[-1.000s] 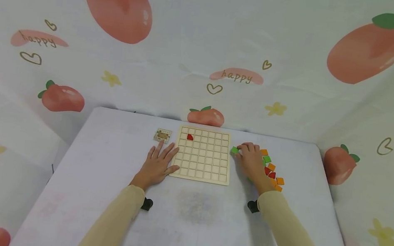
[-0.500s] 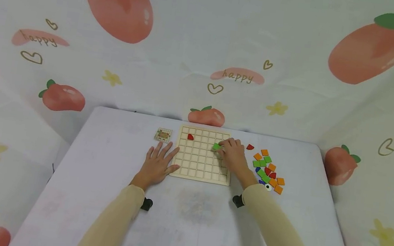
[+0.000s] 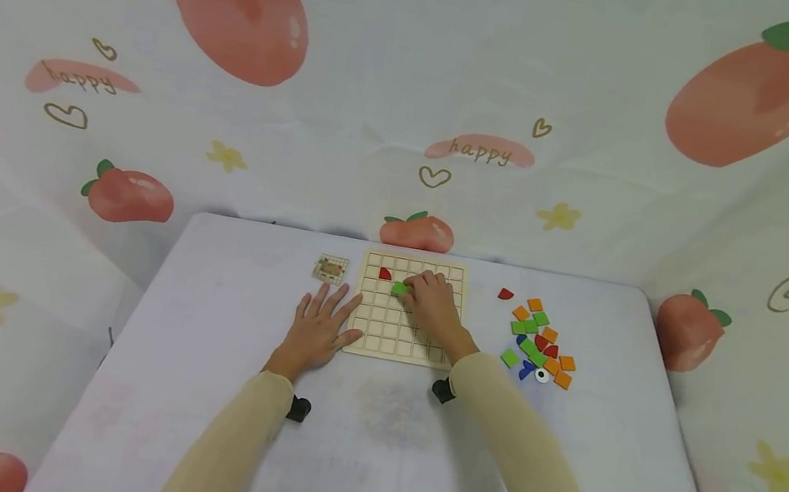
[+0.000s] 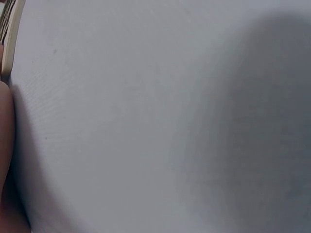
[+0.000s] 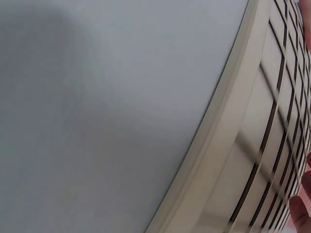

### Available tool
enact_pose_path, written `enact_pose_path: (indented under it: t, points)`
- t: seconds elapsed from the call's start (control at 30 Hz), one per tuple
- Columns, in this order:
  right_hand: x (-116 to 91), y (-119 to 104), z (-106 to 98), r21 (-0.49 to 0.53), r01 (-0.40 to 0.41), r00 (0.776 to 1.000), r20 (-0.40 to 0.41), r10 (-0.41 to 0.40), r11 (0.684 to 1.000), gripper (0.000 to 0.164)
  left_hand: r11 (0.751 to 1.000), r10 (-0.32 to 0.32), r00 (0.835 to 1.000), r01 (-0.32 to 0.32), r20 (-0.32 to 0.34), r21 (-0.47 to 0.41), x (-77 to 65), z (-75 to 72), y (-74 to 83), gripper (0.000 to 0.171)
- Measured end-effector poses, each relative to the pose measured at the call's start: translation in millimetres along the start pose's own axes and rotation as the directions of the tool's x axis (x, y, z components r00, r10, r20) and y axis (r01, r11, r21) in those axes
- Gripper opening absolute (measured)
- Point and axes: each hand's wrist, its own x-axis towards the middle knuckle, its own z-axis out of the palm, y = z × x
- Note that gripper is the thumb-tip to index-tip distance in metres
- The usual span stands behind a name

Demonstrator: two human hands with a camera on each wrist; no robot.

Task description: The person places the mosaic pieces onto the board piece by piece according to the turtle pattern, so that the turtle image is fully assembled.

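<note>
A wooden grid board (image 3: 382,337) lies on the table, with a red quarter-circle piece (image 3: 385,273) in one of its upper left cells. My right hand (image 3: 434,306) is over the board and pinches a green square tile (image 3: 399,289) just below and right of the red piece. Fingertips (image 5: 299,208) of this hand show at the edge of the right wrist view, above the grid. My left hand (image 3: 316,329) lies flat with fingers spread, its thumb and fingertips at the board's left edge. A sliver of the left hand (image 4: 5,131) shows in the left wrist view.
Right of the board lies a scatter of orange squares (image 3: 562,380), green squares (image 3: 510,358), red quarter-circles (image 3: 505,294), blue pieces (image 3: 526,371) and a white eye piece (image 3: 541,375). A small picture card (image 3: 331,268) sits beyond the left fingertips. A printed cloth (image 3: 312,184) hangs behind the table.
My right hand has carried the green square leftward from beside the board's right edge to near the red piece, uncovering the loose pieces. The left hand stays in place.
</note>
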Motion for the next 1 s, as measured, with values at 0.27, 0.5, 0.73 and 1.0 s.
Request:
enact_pose_path:
  t: [0.27,0.5,0.73,1.0]
  points:
    - [16.0,-21.3,11.5,0.002,0.048,0.999,0.004,-0.048,0.999,0.033,0.999,0.010,1.000,-0.011,-0.023,-0.039,0.3,3.1,0.8,0.072]
    - [23.7,-31.4,19.5,0.011,0.038,0.999,-0.005,-0.038,0.999,0.035,1.000,0.007,1.000,-0.007,-0.019,-0.027,-0.3,1.2,-0.7,0.071]
    - [24.4,-40.1,23.8,-0.020,-0.006,1.000,-0.030,0.005,1.000,0.035,0.998,0.030,0.999,-0.032,-0.037,-0.052,-1.6,0.5,0.3,0.070]
    - [27.3,-47.5,31.2,-0.020,-0.056,0.997,-0.063,0.055,0.998,0.032,1.000,-0.006,1.000,0.006,-0.003,-0.022,-1.4,-2.2,0.0,0.071]
